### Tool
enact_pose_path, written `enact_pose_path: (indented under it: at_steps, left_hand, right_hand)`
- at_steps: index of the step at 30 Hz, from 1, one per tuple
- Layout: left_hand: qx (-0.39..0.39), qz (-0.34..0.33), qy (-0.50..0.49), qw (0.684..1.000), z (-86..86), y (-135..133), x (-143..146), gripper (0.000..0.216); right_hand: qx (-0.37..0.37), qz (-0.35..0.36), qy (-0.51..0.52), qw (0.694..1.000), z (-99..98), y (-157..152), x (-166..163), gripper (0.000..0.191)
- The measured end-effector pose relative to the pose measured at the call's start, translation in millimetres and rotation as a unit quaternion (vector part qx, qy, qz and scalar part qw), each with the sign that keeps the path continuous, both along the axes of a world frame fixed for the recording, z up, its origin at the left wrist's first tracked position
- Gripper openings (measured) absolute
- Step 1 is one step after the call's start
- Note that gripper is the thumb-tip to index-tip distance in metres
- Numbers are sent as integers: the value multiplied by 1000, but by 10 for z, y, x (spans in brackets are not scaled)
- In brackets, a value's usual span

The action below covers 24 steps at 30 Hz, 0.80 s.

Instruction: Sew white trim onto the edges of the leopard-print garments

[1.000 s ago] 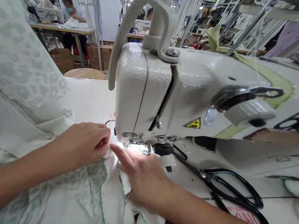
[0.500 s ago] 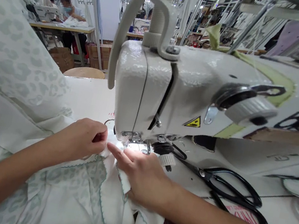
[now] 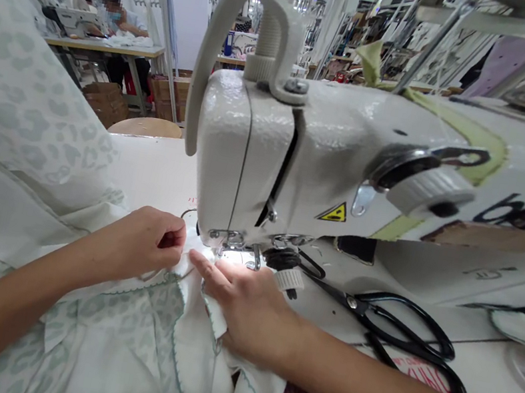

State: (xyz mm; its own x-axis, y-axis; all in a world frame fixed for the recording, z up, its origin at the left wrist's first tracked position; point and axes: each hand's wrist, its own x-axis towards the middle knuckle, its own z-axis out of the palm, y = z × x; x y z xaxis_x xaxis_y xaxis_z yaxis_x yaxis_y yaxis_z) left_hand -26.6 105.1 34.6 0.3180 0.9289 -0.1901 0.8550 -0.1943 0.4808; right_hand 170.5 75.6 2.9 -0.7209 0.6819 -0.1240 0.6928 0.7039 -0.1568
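The soft white cloth (image 3: 193,360) with pale green spots and wavy green edges lies bunched up just in front of the sewing machine (image 3: 244,153).

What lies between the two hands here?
The head view shows a fold of white fabric between the left hand and the right hand, just in front of the sewing machine.

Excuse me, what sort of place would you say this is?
Most likely a garment factory's sewing floor: an industrial sewing machine here, black tailor's shears beside it, and a co-worker at another machine behind.
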Motion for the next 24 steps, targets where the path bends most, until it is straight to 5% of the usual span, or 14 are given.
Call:
enact_pose_path:
  at_steps: [24]
  left_hand:
    - [-7, -9, 5, 1000, -33, -8, -49, 35]
  right_hand:
    - [13, -63, -9, 998, -22, -45, -41, 80]
